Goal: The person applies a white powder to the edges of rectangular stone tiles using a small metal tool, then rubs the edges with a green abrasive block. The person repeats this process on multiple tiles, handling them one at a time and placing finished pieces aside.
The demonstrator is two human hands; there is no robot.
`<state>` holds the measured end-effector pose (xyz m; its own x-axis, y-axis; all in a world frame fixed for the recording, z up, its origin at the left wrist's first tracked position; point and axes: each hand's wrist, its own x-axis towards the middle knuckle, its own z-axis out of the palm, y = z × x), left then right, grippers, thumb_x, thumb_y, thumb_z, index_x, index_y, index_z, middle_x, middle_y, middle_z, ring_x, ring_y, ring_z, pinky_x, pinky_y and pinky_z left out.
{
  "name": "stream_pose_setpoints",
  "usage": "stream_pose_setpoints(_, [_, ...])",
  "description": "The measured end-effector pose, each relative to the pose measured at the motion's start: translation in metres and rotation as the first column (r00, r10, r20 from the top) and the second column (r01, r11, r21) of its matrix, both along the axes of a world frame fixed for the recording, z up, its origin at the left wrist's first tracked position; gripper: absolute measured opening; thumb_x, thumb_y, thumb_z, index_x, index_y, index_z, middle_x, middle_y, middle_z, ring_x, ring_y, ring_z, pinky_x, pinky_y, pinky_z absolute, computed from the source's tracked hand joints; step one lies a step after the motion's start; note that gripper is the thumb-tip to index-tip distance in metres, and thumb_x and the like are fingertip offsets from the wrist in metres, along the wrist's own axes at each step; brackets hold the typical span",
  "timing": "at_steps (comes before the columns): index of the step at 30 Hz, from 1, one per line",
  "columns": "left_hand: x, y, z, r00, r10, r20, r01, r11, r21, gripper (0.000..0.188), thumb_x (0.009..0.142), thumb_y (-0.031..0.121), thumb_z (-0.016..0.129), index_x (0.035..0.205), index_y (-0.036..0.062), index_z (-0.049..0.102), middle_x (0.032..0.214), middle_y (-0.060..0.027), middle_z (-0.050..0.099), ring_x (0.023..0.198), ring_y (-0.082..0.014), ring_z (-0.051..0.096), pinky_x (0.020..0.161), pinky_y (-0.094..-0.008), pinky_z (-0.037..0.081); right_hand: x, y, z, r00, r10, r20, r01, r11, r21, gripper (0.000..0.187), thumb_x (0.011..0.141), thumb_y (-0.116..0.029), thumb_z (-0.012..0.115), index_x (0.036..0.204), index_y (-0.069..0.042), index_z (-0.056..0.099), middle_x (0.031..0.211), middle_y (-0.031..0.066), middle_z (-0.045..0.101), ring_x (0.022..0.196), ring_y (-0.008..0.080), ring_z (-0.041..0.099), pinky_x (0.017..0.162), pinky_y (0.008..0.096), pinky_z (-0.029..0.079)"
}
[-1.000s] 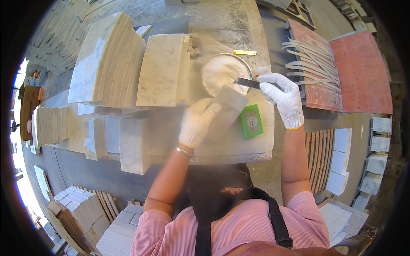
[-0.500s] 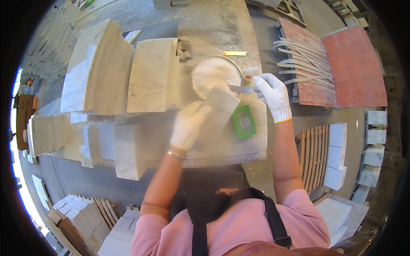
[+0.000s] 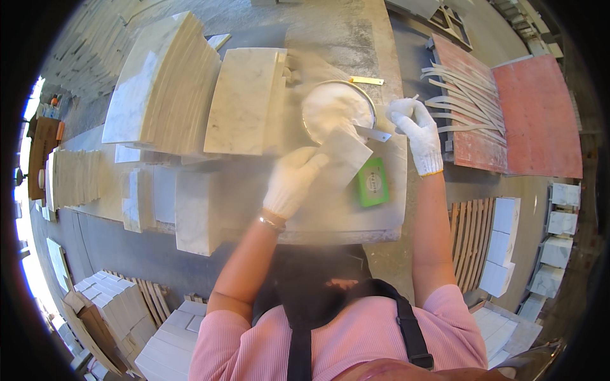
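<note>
My left hand, in a white knit glove, grips a pale marble tile tilted over the near edge of a round bowl filled with white powder or paste. A flat metal blade with a small hole at its end sticks out over the bowl's right rim, apart from my fingers. My right hand, also gloved, is closed to the right of the bowl. A small pale tip shows at its fingers; what they hold is not clear. A green box lies below the right hand, beside the tile.
Stacked marble slabs and a shorter stack stand left of the bowl. A yellow-handled cutter lies behind it. Beyond the table's right edge, pale strips rest on red boards. A wooden pallet stands below them.
The whole view has shifted, so the table sits farther right in it. My right hand has drawn up and away from the blade's end. My left hand keeps hold of the tile.
</note>
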<state>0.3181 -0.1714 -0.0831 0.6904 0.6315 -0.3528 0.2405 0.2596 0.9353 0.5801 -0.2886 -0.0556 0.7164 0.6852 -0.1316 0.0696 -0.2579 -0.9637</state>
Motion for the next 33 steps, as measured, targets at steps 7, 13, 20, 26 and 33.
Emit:
stream_pose_setpoints(7, [0.003, -0.005, -0.009, 1.0, 0.005, 0.0, -0.005, 1.0, 0.028, 0.039, 0.097, 0.034, 0.067, 0.115, 0.0001, 0.072, 0.092, -0.0094, 0.072, 0.081, -0.0147, 0.06, 0.076, -0.0319, 0.05, -0.028, -0.023, 0.045, 0.979, 0.191, 0.067, -0.192, 0.981, 0.015, 0.041, 0.094, -0.006, 0.073, 0.133, 0.002, 0.065, 0.125, 0.0068, 0.071, 0.116, 0.0117, 0.062, 0.102, 0.0278, 0.048])
stream_pose_setpoints(13, [0.002, -0.006, -0.001, 1.0, -0.013, -0.014, 0.015, 0.992, 0.126, 0.039, 0.097, 0.035, 0.066, 0.115, 0.0008, 0.072, 0.095, -0.0152, 0.074, 0.083, -0.0209, 0.066, 0.079, -0.0354, 0.052, -0.047, -0.02, 0.055, 0.943, 0.331, -0.028, -0.33, 0.944, 0.01, 0.04, 0.09, -0.005, 0.078, 0.127, 0.004, 0.067, 0.117, 0.009, 0.074, 0.109, 0.015, 0.068, 0.099, 0.0307, 0.052])
stream_pose_setpoints(20, [0.001, -0.005, 0.006, 0.996, -0.046, -0.071, 0.059, 0.979, 0.197, 0.039, 0.096, 0.035, 0.065, 0.114, 0.0015, 0.073, 0.094, -0.0173, 0.073, 0.082, -0.025, 0.067, 0.078, -0.037, 0.053, -0.051, -0.015, 0.048, 0.942, 0.336, 0.012, -0.336, 0.942, -0.016, 0.037, 0.087, -0.002, 0.079, 0.12, 0.008, 0.067, 0.115, 0.0127, 0.076, 0.106, 0.0159, 0.07, 0.096, 0.0315, 0.055])
stream_pose_setpoints(26, [0.001, -0.004, 0.007, 0.996, -0.049, -0.08, 0.063, 0.98, 0.186, 0.039, 0.095, 0.036, 0.064, 0.113, 0.0021, 0.073, 0.093, -0.0181, 0.073, 0.081, -0.0271, 0.068, 0.078, -0.0378, 0.053, -0.051, -0.014, 0.049, 0.94, 0.336, 0.054, -0.334, 0.942, -0.044, 0.037, 0.085, -0.003, 0.081, 0.118, 0.007, 0.069, 0.111, 0.0109, 0.076, 0.103, 0.0154, 0.07, 0.093, 0.0314, 0.056])
stream_pose_setpoints(33, [0.001, -0.002, 0.008, 0.994, -0.055, -0.1, 0.072, 0.982, 0.176, 0.039, 0.095, 0.034, 0.068, 0.114, 0.0007, 0.074, 0.089, -0.0065, 0.071, 0.08, -0.0143, 0.06, 0.074, -0.0304, 0.05, -0.049, -0.014, 0.05, 0.935, 0.344, 0.089, -0.336, 0.937, -0.093, 0.035, 0.087, -0.005, 0.08, 0.119, 0.005, 0.071, 0.113, 0.0113, 0.077, 0.104, 0.0153, 0.072, 0.095, 0.0298, 0.055])
